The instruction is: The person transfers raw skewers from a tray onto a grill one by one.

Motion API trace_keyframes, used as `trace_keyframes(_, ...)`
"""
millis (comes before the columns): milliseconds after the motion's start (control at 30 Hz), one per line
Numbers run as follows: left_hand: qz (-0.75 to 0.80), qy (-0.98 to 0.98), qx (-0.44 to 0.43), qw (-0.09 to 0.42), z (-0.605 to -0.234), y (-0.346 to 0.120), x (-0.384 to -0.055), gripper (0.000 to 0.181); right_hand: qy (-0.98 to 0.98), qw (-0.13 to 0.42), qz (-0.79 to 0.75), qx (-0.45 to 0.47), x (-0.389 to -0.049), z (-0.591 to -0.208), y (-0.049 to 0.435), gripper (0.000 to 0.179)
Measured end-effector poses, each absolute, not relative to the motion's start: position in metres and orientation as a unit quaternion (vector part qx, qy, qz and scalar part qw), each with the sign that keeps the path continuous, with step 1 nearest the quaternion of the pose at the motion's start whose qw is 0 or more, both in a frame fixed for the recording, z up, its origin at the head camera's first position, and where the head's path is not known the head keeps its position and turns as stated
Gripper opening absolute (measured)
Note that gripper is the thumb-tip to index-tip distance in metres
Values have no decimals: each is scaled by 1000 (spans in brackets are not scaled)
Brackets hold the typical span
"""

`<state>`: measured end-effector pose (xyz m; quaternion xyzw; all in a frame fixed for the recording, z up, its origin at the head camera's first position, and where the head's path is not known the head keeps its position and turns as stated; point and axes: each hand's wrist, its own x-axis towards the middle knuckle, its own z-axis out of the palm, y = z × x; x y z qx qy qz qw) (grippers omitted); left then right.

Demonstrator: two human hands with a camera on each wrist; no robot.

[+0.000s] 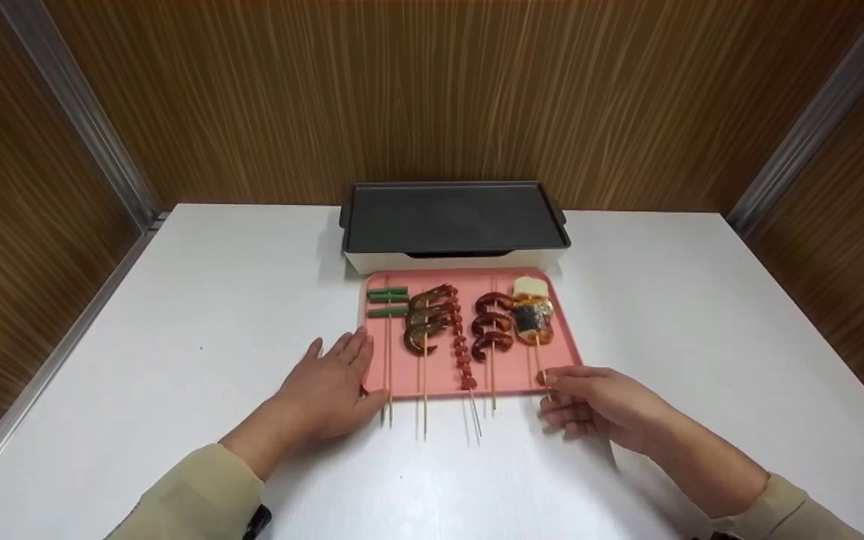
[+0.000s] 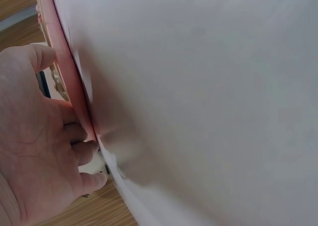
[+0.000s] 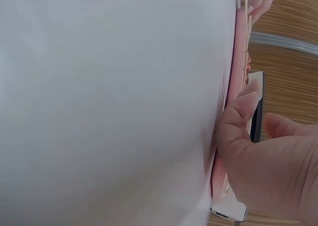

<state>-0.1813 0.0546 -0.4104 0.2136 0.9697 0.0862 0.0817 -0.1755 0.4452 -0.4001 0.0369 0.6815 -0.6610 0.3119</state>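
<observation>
On the pink tray (image 1: 443,379) lie several food skewers. My right hand (image 1: 604,401) pinches the stick of the rightmost skewer (image 1: 533,319), which carries a white block and orange-edged pieces with dark skin. Its thumb and curled fingers show in the right wrist view, where the grip itself is hidden. My left hand (image 1: 327,386) rests at the tray's left side, its fingers fairly straight along the rim and the thumb by the front corner. Between the hands are a green vegetable skewer (image 1: 388,311), a shrimp skewer (image 1: 426,322), a thin red meat skewer (image 1: 460,337) and a dark red curled-piece skewer (image 1: 492,326).
A black flat grill plate (image 1: 454,217) on a white base (image 1: 379,261) stands right behind the tray. Stick ends hang over the tray's front edge. Wood-grain panels (image 1: 439,97) enclose the white table (image 1: 267,285) at the back and sides.
</observation>
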Motion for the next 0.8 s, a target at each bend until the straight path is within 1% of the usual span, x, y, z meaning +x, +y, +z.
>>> trace_keyframes(233,85,969,217,82,-412,54,-182,84,670,304,-677,32,-175,-401,449,45)
trace_keyframes(567,82,969,218,88,-409,55,-183,84,692,271,-669,24,-174,-399,455,37)
trace_keyframes(700,81,969,216,88,-410,55,-183,84,697,253,-671,23,-173,-397,456,38)
trace_keyframes(800,80,969,215,88,-411,55,-182,84,698,247,-672,18,-171,-394,457,42)
